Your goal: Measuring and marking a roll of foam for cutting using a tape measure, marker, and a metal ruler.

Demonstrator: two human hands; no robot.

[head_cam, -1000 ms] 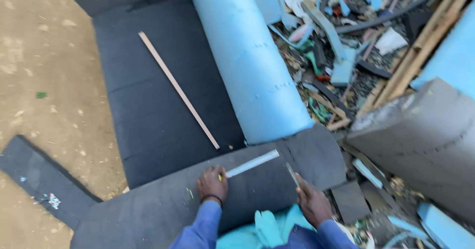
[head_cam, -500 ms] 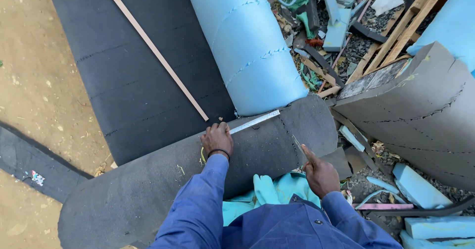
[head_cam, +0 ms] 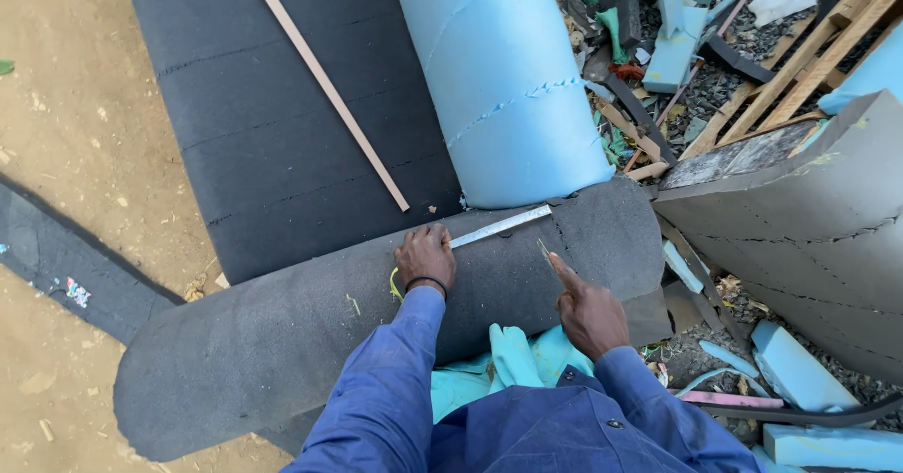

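Head view: a flat dark grey foam sheet [head_cam: 263, 144] is spread over the sandy ground [head_cam: 66, 144], with a long thin wooden strip [head_cam: 324, 83] laid diagonally on it. A light blue foam roll [head_cam: 499, 78] lies beside the sheet, its near end just behind a dark grey foam roll [head_cam: 310, 332] that runs across in front of the person. A curved grey foam slab [head_cam: 800, 238] is seen at the right, near a heap of foam offcuts and wooden slats [head_cam: 715, 59].

On the top of the dark grey roll a metal ruler [head_cam: 503, 226] is laid at a slant. Its near end is pressed down by the left hand [head_cam: 425, 259] — fingers together, flat on the ruler. The right hand [head_cam: 588, 313] is closed on a thin marking tool [head_cam: 546, 250], its tip set against the roll just beside the ruler's far half — the kind of tool cannot be told.
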